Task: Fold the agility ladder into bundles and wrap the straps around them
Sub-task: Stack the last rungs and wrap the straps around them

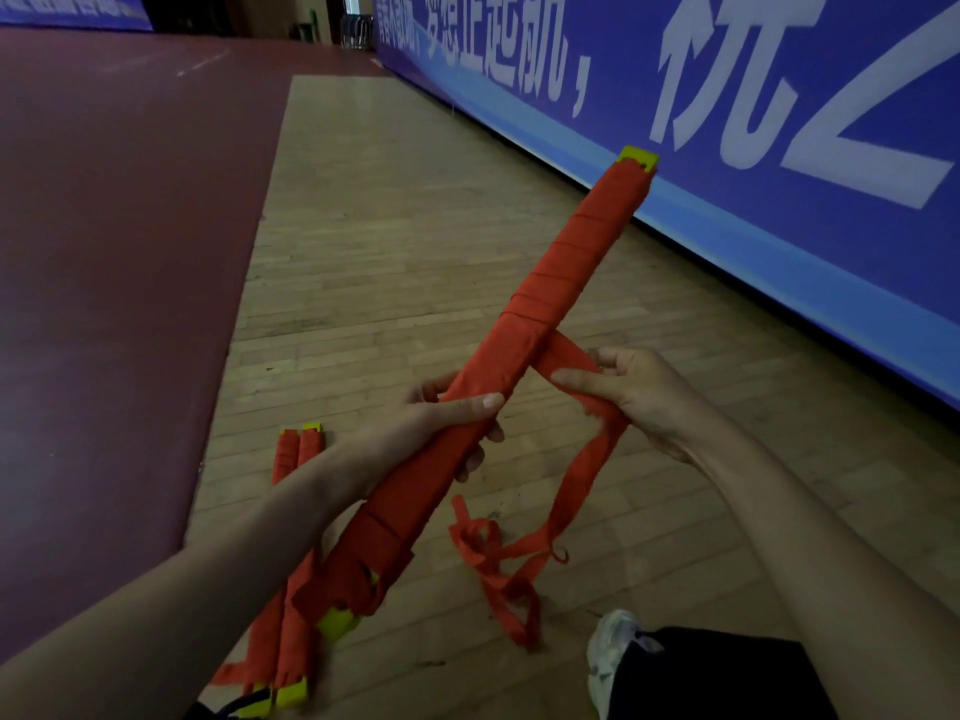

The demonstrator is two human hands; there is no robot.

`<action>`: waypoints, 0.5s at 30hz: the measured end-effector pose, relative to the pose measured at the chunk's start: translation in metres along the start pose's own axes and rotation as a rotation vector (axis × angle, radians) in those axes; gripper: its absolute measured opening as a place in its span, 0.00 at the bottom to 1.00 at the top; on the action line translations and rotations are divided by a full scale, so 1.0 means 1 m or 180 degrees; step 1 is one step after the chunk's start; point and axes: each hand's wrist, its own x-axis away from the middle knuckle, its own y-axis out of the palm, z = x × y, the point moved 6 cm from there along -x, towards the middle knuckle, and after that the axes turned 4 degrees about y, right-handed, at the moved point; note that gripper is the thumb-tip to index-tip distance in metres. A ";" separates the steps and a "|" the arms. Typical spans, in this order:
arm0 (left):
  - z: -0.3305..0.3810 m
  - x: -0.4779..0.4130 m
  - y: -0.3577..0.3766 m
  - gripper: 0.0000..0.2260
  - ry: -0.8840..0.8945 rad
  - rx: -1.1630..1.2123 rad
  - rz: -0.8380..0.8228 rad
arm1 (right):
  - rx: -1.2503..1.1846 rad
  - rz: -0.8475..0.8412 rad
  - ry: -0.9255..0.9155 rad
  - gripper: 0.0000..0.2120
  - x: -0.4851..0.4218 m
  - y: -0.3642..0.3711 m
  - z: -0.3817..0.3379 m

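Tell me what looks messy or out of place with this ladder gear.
The loose strap hangs from the right hand and lies in tangled loops on the floor, not yet wound round the held bundle.

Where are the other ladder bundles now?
Head view, lower left: two floor bundles lie side by side on the wooden floor, under the left forearm.

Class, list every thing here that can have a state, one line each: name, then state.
Left hand: grips the held bundle.
Right hand: pinches the strap.
Held ladder bundle: lifted, far part spiral-wrapped.
Strap: runs from bundle through right hand, tail heaped on floor.
Floor bundles: two, wrapped, lying side by side.
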 end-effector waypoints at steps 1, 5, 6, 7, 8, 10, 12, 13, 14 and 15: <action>0.000 -0.001 -0.002 0.11 -0.0013 0.0001 0.0053 | 0.0084 0.0046 -0.0044 0.08 0.001 0.000 -0.001; -0.002 -0.003 -0.007 0.10 -0.0070 -0.0033 0.0325 | 0.0495 0.0359 -0.0209 0.11 0.002 0.000 -0.007; -0.004 -0.004 -0.007 0.11 -0.0089 -0.0105 0.0402 | 0.0574 0.0425 -0.0259 0.14 0.001 0.001 -0.009; -0.005 -0.004 -0.007 0.12 -0.0114 -0.0183 0.0469 | 0.0621 0.0468 -0.0307 0.16 0.001 0.003 -0.010; -0.007 -0.005 -0.005 0.13 -0.0146 -0.0258 0.0520 | 0.0635 0.0490 -0.0353 0.17 0.001 0.006 -0.011; -0.012 -0.007 -0.001 0.12 -0.0183 -0.0425 0.0577 | 0.0597 0.0501 -0.0429 0.17 0.000 0.013 -0.013; -0.013 -0.007 0.002 0.12 -0.0080 -0.0733 0.0660 | 0.0516 0.0502 -0.0474 0.15 0.000 0.019 -0.012; -0.011 -0.007 0.004 0.11 0.0022 -0.0980 0.0707 | 0.0482 0.0528 -0.0464 0.16 -0.001 0.021 -0.011; -0.009 -0.005 0.005 0.11 0.0135 -0.1293 0.0751 | 0.0471 0.0568 -0.0430 0.17 -0.003 0.022 -0.009; -0.007 -0.003 0.008 0.11 0.0241 -0.1670 0.0799 | 0.0463 0.0614 -0.0384 0.19 -0.004 0.023 -0.007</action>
